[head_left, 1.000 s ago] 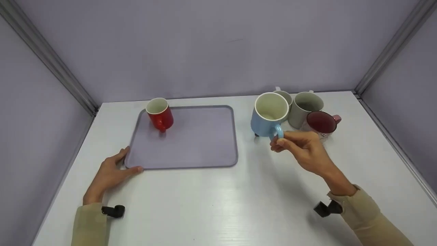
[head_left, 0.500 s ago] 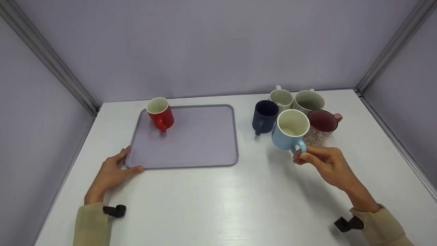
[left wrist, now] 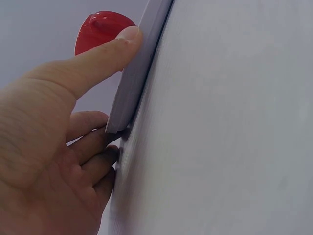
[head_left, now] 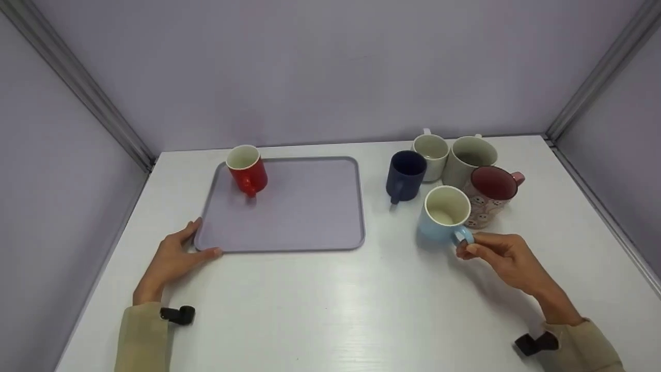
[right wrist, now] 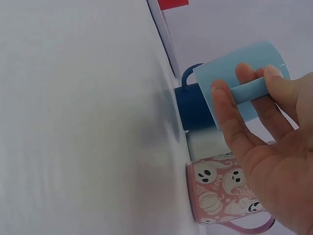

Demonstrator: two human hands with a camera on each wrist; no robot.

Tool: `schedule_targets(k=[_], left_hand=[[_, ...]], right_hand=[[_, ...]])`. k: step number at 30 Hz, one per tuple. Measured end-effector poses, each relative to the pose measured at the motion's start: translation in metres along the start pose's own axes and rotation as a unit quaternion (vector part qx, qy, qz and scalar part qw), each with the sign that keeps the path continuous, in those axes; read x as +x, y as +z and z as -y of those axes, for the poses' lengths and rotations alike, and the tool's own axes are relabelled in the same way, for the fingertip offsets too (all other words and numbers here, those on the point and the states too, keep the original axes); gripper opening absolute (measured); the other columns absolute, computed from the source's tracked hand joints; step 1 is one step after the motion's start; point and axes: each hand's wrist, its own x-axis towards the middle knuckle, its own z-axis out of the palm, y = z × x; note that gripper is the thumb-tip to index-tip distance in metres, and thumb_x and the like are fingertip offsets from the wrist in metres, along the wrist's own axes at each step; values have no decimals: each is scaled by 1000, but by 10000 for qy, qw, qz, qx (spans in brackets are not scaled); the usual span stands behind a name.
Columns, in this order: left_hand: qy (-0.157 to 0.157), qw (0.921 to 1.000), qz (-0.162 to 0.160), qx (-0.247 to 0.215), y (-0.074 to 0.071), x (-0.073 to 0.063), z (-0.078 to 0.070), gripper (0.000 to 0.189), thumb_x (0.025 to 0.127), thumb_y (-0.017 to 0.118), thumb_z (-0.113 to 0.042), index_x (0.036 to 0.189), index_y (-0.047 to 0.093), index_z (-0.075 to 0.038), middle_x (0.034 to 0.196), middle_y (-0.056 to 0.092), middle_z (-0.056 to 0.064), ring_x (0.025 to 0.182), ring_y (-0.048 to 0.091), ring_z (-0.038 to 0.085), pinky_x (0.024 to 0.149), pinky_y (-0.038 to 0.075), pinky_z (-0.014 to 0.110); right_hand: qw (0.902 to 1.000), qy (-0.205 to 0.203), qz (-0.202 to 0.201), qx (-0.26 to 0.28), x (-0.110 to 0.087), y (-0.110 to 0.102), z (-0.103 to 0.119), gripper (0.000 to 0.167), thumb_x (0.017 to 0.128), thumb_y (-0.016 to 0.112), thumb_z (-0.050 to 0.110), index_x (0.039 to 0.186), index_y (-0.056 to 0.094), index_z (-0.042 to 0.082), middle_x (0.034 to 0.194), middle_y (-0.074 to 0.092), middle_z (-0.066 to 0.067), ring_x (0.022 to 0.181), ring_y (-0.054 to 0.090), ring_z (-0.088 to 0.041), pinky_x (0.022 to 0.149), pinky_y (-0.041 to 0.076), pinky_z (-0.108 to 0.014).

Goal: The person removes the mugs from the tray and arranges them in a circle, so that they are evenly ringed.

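My right hand [head_left: 503,261] pinches the handle of a light-blue mug [head_left: 438,231] with a cream inside, at the front of a mug group. In the right wrist view this blue mug [right wrist: 210,81] leans, its base slightly off the table. A navy mug [head_left: 405,178] stands behind it to the left, and a pink ghost-patterned mug [head_left: 483,206] to its right. My left hand [head_left: 173,261] rests at the near left corner of a grey-lilac tray [head_left: 289,217], thumb along the front rim, fingers at the left side. A red mug [head_left: 250,178] stands on the tray's far left.
A small white mug [head_left: 433,155] and a larger off-white mug [head_left: 467,160] stand behind the navy and pink mugs. Pale walls [head_left: 330,72] enclose the white table [head_left: 330,305] at the back and sides.
My right hand has brought the light-blue mug rightward, toward me and down, away from in front of the navy mug, which now shows. The left hand stays at the tray corner.
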Motion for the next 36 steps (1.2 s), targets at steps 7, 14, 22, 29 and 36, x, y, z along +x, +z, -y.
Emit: schedule_targets(k=[7,14,22,29,36], left_hand=[[30,10000,14,43,2,0,0,114,86,86,-56,170,24,-10,176,14,25,164,8,47,132,14,66],[11,10000,42,-17,-1,1,-2,115,86,87,-57,170,22,-11,176,12,24,165,7,47,132,14,66],[-7,10000,62,-51,-1,2,-2,116,86,87,-57,170,22,-12,176,12,24,165,6,47,132,14,66],[-28,10000,20,-11,-1,0,-2,115,86,87,-56,170,23,-12,176,12,24,165,5,47,132,12,67],[-60,10000,24,18,-1,0,-2,114,86,86,-57,171,23,-13,177,12,23,165,5,46,132,12,68]], right_hand=[[9996,231,5,176,-7,-4,-12,22,104,55,-13,122,68,-21,105,79,-24,101,79,-17,91,66,-32],[9982,604,-61,-28,-10,-9,-15,23,107,56,-6,122,70,-17,109,80,-22,103,80,-17,92,65,-33],[9953,959,-67,-122,-11,-15,-17,24,108,59,0,123,72,-12,111,79,-24,103,81,-23,94,64,-33],[9974,719,50,80,-8,-19,-19,24,108,56,-4,123,70,-15,112,78,-27,104,80,-23,94,64,-34],[9977,626,83,246,-7,-20,-20,24,108,54,-7,123,69,-18,113,76,-30,104,80,-25,94,64,-35]])
